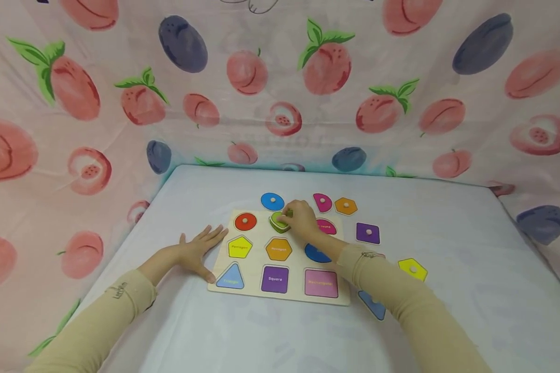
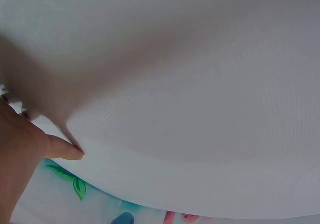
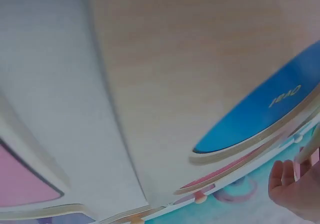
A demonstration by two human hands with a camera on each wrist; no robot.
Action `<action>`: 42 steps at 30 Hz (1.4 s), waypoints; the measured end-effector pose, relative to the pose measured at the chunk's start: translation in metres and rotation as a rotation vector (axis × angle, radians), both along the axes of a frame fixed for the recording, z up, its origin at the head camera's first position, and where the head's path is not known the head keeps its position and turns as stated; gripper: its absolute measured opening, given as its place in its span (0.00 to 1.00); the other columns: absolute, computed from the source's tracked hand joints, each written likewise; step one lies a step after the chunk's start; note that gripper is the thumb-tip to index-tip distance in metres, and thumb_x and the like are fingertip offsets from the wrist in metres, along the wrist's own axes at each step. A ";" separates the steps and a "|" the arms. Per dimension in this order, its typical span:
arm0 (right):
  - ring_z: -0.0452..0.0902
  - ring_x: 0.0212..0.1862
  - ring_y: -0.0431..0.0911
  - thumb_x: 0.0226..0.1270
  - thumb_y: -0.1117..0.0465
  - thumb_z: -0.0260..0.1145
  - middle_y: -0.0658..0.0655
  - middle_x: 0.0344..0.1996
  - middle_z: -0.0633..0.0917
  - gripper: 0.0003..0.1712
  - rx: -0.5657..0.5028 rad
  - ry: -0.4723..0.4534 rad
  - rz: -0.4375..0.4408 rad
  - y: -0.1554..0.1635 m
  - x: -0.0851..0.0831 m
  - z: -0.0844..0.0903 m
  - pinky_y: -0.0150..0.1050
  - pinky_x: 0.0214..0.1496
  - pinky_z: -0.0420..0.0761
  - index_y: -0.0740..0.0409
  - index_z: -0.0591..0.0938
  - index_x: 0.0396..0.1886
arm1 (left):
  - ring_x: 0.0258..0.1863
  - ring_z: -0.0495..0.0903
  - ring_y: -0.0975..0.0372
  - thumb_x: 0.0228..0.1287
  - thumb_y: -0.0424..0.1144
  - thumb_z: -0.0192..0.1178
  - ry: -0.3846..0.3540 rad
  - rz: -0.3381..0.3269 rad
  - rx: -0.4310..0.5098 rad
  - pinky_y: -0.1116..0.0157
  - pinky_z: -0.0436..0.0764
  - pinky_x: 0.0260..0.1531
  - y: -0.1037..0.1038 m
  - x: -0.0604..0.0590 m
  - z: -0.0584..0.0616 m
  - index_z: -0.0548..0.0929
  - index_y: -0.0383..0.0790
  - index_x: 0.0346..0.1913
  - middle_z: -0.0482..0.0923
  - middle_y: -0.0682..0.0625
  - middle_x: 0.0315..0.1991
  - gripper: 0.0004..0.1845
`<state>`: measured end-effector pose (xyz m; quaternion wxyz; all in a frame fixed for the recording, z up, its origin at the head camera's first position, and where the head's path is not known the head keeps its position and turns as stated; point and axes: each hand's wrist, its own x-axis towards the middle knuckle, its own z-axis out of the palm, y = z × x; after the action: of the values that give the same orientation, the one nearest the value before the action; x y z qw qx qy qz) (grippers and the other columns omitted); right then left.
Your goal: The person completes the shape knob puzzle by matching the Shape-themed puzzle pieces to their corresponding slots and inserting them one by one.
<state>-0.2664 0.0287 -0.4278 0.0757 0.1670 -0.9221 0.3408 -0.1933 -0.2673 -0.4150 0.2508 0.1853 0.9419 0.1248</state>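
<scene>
A wooden shape puzzle board lies flat on the white table. My right hand pinches the knob of a green piece at the board's top middle slot. My left hand lies flat with straight fingers on the table, touching the board's left edge. A red circle piece sits in its slot. In the right wrist view the board's wood and the blue oval slot fill the frame. The left wrist view has only my palm and thumb on white cloth.
Loose pieces lie around the board: a blue circle, a magenta piece, an orange hexagon, a purple square, a yellow pentagon, a blue piece. Fruit-print curtains enclose the table.
</scene>
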 end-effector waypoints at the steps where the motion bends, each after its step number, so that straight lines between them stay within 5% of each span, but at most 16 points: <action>1: 0.75 0.44 0.51 0.55 0.56 0.72 0.57 0.35 0.86 0.11 -0.004 -0.006 -0.007 0.000 0.000 -0.001 0.43 0.53 0.76 0.60 0.85 0.28 | 0.74 0.30 0.43 0.34 0.64 0.73 0.000 -0.001 0.001 0.24 0.29 0.54 0.001 0.000 -0.001 0.41 0.49 0.75 0.32 0.45 0.77 0.68; 14: 0.73 0.36 0.48 0.55 0.54 0.72 0.55 0.32 0.86 0.11 0.137 -0.044 0.013 -0.005 -0.001 -0.006 0.41 0.41 0.73 0.57 0.85 0.26 | 0.74 0.30 0.43 0.34 0.62 0.74 0.005 0.017 -0.023 0.24 0.30 0.55 0.001 0.002 0.001 0.41 0.48 0.75 0.33 0.45 0.77 0.68; 27: 0.78 0.51 0.50 0.60 0.59 0.68 0.56 0.43 0.86 0.07 0.156 -0.137 0.108 0.004 0.000 0.005 0.44 0.61 0.75 0.58 0.86 0.34 | 0.74 0.31 0.43 0.34 0.62 0.74 0.005 0.020 -0.025 0.24 0.30 0.55 0.002 0.003 0.003 0.42 0.47 0.75 0.34 0.44 0.77 0.68; 42: 0.75 0.38 0.46 0.61 0.59 0.67 0.54 0.35 0.85 0.06 0.270 -0.123 0.069 -0.007 0.000 0.010 0.39 0.49 0.78 0.58 0.84 0.29 | 0.74 0.30 0.44 0.34 0.62 0.73 0.004 0.025 -0.010 0.25 0.28 0.56 0.002 0.000 -0.002 0.41 0.49 0.75 0.33 0.45 0.77 0.68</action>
<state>-0.2665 0.0216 -0.4180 -0.0159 0.1858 -0.9562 0.2258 -0.1932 -0.2653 -0.4168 0.2484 0.1724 0.9452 0.1230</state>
